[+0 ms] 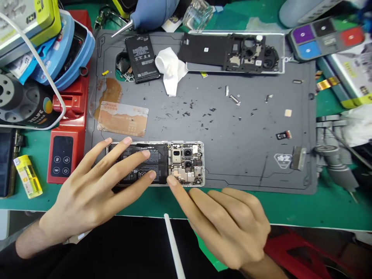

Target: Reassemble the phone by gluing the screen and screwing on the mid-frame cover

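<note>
Since the uncovered, silver-framed rectangular smartphone [167, 166] lies crosswise in front of you, its long axis runs from beneath your left hand [95, 190] rightward, to end ahead of your right hand's [229, 224] knuckles. Your left hand is the nearer one: it comes in from the near left, palm down, fingers spread flat over the phone's left half, with two fingertips at the far long edge and two over the flat black rectangular battery [159, 162]. It grips nothing that shows; its thumb is hidden.

Your right hand comes from the near right, so the phone lies ahead of it and to its left. Only its outstretched index finger meets the phone, its tip at the near long edge, about where the battery gives way to the metallic camera and circuit section [186, 166]. That section sits just right of your left fingertips and just beyond your right index tip, uncovered by either hand. Your other right fingers are curled in, and the view does not show whether anything is tucked beneath them.

Below the phone, between your hands, a slim white rod [174, 246] points up toward it. Beyond your fingers stretches the dark grey rectangular work mat [226, 155].
</note>
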The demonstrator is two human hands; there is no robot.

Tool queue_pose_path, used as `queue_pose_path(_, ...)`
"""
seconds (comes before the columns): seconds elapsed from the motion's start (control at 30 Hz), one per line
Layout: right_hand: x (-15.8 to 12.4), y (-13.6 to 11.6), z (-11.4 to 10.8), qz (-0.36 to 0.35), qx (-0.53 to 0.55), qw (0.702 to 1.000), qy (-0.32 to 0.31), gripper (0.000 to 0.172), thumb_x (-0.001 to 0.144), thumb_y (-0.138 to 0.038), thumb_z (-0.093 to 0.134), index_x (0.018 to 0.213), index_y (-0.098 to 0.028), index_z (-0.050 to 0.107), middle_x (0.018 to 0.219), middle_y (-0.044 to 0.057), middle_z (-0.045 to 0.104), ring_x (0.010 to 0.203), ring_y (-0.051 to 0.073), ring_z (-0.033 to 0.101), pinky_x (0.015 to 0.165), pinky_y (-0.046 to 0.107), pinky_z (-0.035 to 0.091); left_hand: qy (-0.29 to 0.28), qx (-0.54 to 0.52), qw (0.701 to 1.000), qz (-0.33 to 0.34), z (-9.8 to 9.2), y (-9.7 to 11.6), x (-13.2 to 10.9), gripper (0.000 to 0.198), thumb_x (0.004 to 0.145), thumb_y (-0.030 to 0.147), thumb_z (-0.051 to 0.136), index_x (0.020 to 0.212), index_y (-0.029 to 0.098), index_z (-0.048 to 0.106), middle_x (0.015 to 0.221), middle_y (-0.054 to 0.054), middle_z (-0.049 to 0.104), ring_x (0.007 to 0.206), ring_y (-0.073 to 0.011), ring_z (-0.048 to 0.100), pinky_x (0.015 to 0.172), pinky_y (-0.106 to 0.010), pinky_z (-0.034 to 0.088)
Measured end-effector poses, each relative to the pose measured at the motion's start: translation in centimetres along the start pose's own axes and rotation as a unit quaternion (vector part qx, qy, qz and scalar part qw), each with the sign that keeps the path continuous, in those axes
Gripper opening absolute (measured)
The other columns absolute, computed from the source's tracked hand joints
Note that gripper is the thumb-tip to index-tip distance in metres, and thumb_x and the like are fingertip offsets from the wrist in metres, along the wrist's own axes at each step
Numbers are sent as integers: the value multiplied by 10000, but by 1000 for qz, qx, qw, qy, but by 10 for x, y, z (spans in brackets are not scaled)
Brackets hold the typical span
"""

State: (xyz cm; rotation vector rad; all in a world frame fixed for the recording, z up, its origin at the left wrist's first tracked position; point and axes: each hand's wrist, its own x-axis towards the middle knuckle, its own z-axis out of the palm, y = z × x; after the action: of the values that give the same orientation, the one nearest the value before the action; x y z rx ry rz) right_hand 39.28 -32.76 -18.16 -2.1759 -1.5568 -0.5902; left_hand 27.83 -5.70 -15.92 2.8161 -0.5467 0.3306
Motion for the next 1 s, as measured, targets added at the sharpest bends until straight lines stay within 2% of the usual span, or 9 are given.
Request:
queue_pose_path(0.27,2,-2,6,-16,24,1000,8,300,1077,60,558,1228,-25,803,840,36,707,846,186,516,755,410,448,2,27,1000,-4,2,3,-1,623,1011,110,859,1589,225,659,1690,-152,632,1654,-394,561,1360,-614,511)
queue_pose_path(0.4,-2,-1,6,0,27,999,22,270,1052,4,725,1309,-49,789,819,18,689,834,180,517,757,398,449,28,14,998,-52,-6,6,4,799,1051,470,836,1685,109,512,1666,-218,627,1671,-401,520,1402,-595,456)
queue_pose_path(0.53,-5,0,5,40,25,997,65,580,1002,-43,843,1560,-85,689,810,1,670,781,165,519,743,367,469,24,14,990,-137,-12,8,14,1070,1045,735,669,1732,-36,388,1566,-303,639,1500,-400,632,1292,-563,554)
queue_pose_path(0.6,-7,0,3,52,14,996,69,717,1002,-30,836,1671,-133,600,832,5,691,775,164,542,752,352,488,-5,27,989,-144,-13,9,19,1019,1055,753,637,1709,-4,444,1542,-288,654,1428,-424,656,1202,-611,592)
queue_pose_path(0.67,-9,-1,2,53,15,996,70,764,1010,-46,836,1711,-169,560,847,7,706,778,164,561,764,345,498,-24,19,991,-131,-13,9,22,813,1093,674,651,1628,69,553,1534,-244,678,1410,-413,666,1163,-608,602)
queue_pose_path(0.73,-10,-2,1,39,27,997,64,696,1019,-76,842,1671,-159,612,850,9,708,785,161,567,772,344,499,-28,14,994,-106,-14,10,21,537,1144,509,668,1528,134,635,1522,-191,708,1417,-370,682,1162,-562,603)
queue_pose_path(0.8,-10,-3,2,12,40,998,51,490,1037,-97,831,1515,-125,731,845,10,696,797,156,559,777,348,489,-26,25,996,-78,-14,10,19,397,1164,406,666,1476,161,670,1539,-153,728,1454,-347,685,1189,-541,591)
queue_pose_path(0.9,-8,-8,4,-21,45,998,33,226,1073,-102,781,1298,-117,799,864,15,689,825,154,551,791,362,467,-27,65,997,-44,-13,9,14,418,1172,382,665,1505,130,664,1623,-116,714,1533,-350,654,1281,-562,535)
queue_pose_path(1.0,-5,-13,8,-43,39,998,16,252,1100,-73,703,1328,-127,796,904,22,698,854,171,550,821,381,457,-18,78,997,-15,-11,7,10,471,1188,363,643,1583,109,612,1650,-80,705,1576,-318,633,1363,-553,465)
